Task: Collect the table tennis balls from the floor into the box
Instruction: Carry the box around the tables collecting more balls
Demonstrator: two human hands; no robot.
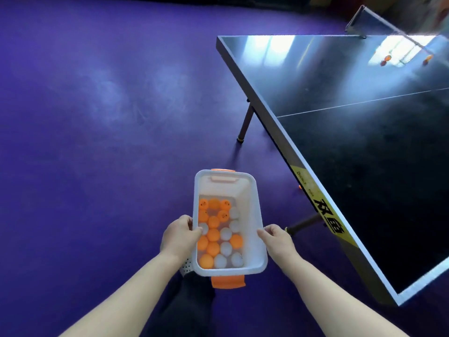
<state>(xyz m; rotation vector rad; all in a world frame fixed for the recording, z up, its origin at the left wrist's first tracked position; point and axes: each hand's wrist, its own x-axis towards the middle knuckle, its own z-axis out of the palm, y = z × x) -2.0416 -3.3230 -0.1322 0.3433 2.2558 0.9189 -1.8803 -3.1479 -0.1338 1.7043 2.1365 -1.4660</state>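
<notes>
The box (258, 210) is held over the purple floor (97, 117), just in front of the person's body and to the left of the table tennis table (364, 147). Its long axis runs straight away from the person, one short end near the body and the other pointing ahead.

The left hand (181, 235) grips the left long rim and the right hand (277, 239) grips the right long rim, fingers curled over the edge on each side.

It is one box, rectangular, of milky white plastic with rounded corners and two orange handles, one at the far end (223, 170) and one at the near end (228, 282).

The balls (213, 234) cover its bottom in a single layer: eleven orange and seven white, as far as they can be counted. One more orange ball (300, 187) lies on the floor under the table edge.
</notes>
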